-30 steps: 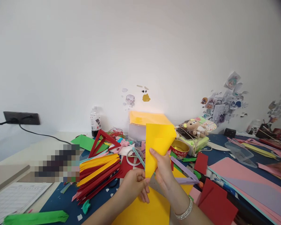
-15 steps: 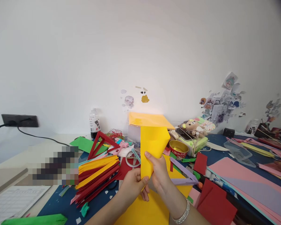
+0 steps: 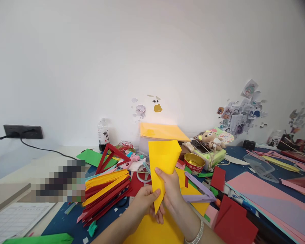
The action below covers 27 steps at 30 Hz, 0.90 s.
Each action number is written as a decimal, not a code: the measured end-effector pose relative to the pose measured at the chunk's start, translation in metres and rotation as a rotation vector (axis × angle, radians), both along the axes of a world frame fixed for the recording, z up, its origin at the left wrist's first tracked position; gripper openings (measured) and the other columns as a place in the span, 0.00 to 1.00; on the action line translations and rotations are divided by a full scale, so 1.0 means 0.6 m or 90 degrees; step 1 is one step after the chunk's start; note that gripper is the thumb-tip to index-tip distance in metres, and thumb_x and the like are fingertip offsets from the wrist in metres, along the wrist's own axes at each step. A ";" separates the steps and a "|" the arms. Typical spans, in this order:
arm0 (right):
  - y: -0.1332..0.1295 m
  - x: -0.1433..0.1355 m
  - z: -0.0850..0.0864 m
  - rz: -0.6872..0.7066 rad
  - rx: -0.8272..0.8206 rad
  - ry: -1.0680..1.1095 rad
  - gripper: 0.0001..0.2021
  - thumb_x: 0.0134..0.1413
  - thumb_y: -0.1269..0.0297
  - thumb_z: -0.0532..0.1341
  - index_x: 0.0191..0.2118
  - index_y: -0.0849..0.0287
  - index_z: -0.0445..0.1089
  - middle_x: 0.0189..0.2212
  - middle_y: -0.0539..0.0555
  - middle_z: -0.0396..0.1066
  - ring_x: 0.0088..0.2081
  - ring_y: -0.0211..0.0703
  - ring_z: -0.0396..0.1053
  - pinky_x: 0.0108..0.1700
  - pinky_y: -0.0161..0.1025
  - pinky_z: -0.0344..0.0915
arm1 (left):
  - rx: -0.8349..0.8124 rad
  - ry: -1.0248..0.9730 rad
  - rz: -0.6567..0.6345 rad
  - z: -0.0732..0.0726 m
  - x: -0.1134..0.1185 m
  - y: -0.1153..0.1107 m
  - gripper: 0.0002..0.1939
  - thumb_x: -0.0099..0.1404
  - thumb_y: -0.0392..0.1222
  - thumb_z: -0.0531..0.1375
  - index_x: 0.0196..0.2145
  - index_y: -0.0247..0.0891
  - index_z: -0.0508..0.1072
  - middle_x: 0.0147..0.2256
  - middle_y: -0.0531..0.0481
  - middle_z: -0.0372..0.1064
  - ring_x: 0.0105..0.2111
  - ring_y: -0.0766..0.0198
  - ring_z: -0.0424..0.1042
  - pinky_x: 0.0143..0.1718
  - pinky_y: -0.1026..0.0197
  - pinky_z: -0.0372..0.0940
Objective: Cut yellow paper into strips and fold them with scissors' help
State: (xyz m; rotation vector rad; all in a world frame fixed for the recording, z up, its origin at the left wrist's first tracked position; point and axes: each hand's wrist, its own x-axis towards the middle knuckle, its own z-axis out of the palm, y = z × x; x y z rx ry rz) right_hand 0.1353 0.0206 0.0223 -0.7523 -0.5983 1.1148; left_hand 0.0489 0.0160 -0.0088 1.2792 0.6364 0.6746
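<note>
A folded yellow paper (image 3: pixel 163 159), wide at the top and tapering to a point below, stands upright between my hands. My left hand (image 3: pixel 145 200) pinches its lower left edge near the tip, thumb in front. My right hand (image 3: pixel 170 186) wraps round its right side, with the thumb lying on the front face. Beneath both hands lies a larger yellow sheet (image 3: pixel 156 230). Behind the folded paper is a box with an orange-yellow top (image 3: pixel 162 130).
Folded red and yellow strips (image 3: pixel 105 191) are heaped at the left, near a bottle (image 3: pixel 103 135). A red and gold tin (image 3: pixel 194 162), a plush bear (image 3: pixel 210 139), red paper (image 3: pixel 235 217) and pink sheets (image 3: pixel 254 189) lie to the right.
The folded yellow paper has come down and slightly left, its top now below the box top's front edge. Its pointed lower tip now shows between my hands.
</note>
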 end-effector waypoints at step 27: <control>0.033 0.060 -0.014 0.205 0.106 -0.341 0.23 0.40 0.47 0.62 0.12 0.62 0.61 0.09 0.45 0.55 0.14 0.29 0.48 0.18 0.30 0.42 | -0.022 -0.077 0.099 0.008 -0.023 0.005 0.21 0.48 0.59 0.61 0.22 0.37 0.62 0.07 0.63 0.53 0.05 0.78 0.43 0.08 0.71 0.39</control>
